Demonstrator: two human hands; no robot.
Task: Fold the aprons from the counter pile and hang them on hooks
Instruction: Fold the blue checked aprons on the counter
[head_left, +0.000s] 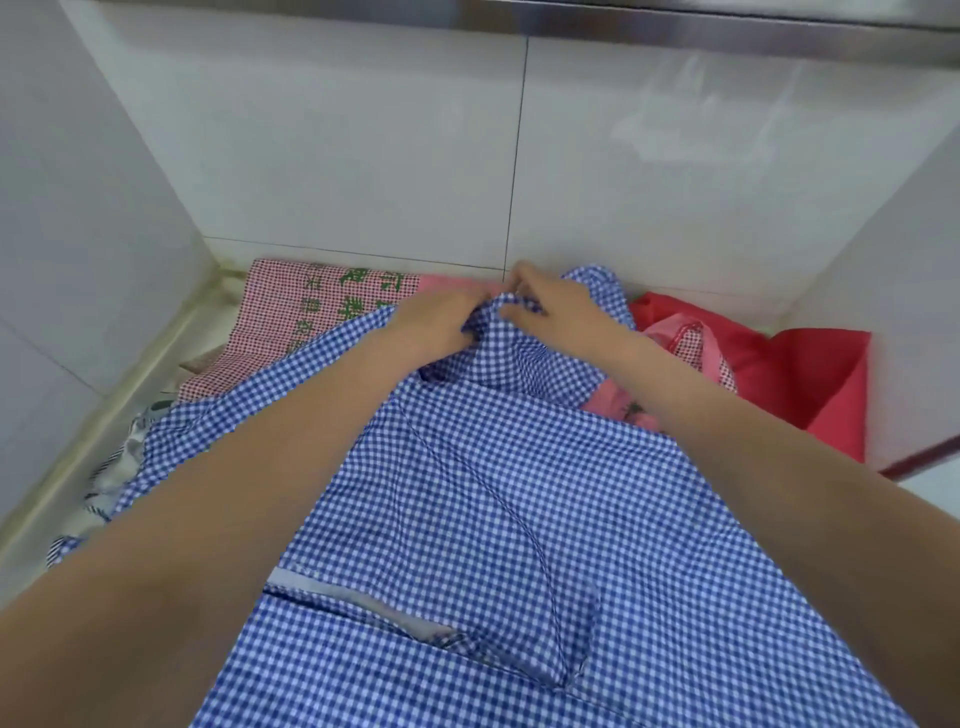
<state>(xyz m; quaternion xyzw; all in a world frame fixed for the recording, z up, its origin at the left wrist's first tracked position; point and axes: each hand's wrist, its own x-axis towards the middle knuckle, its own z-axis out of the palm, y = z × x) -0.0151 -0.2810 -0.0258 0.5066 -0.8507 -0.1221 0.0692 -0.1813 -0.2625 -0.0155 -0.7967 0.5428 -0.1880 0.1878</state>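
Note:
A blue-and-white checked apron (493, 493) lies spread over the counter, running from the front edge to the back wall. Its far end is bunched up in a fold. My left hand (434, 319) and my right hand (553, 306) both pinch that bunched cloth, close together near the back wall. A red-and-white checked apron with green lettering (291, 322) lies under it at the back left. A plain red apron (810, 384) lies at the back right, with a pink apron (696, 348) partly on it. No hooks are in view.
White tiled walls (363, 156) close the counter in on the left, back and right. A striped cloth (114, 467) pokes out at the left edge of the pile. A steel ledge (675, 26) runs overhead.

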